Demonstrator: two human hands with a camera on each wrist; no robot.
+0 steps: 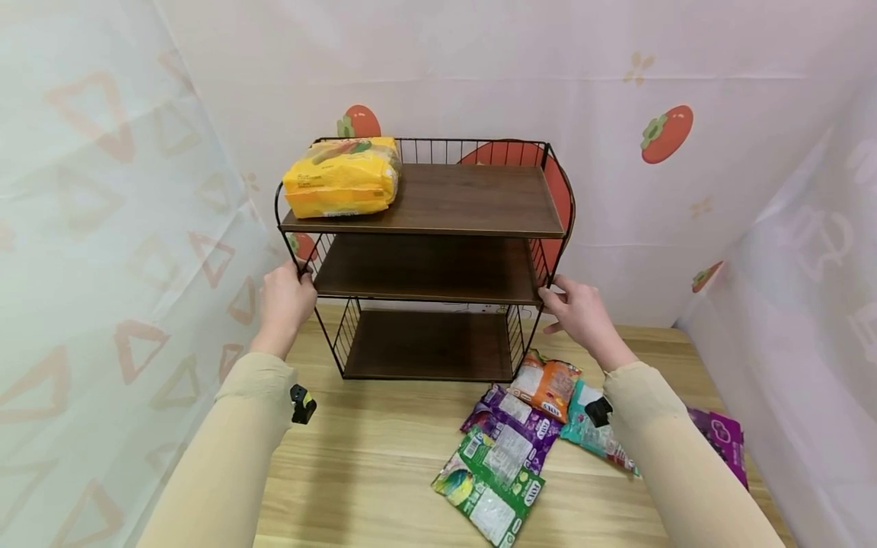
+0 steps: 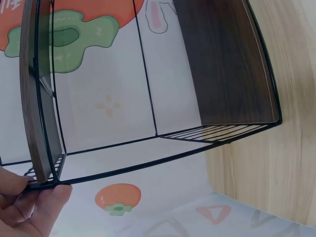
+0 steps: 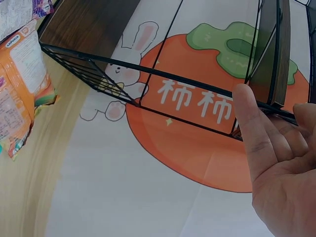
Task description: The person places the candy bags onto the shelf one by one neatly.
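- Rack (image 1: 425, 266) with three dark boards is standing on the bench (image 1: 370, 472), its lowest board apparently lying at bench level.
- Left hand (image 1: 284, 301) is gripping the rack's left side at the middle board, thumb and fingers pinching the frame with little gap.
- Right hand (image 1: 578, 308) is holding the rack's right side at that same board, one finger lying nearly straight against the wire, others bending beneath; looking like the looser hold of the two.
- Judged step: steadying or adjusting the rack. The matching height of the grips is helping; even pressure on both sides would be keeping it from twisting.
- Yellow pack (image 1: 342, 183) is sitting on the rack's top board, left end, with nothing visibly tying it down. Any tilt would be risking a slide, so level and slow is suiting best.
- Orange packet (image 1: 546, 384) is lying just beside the rack's right front foot, purple packet (image 1: 512, 426) near it, in front of the rack. Dragging the frame that way would be risking pinching both; a slight lift would be safer.
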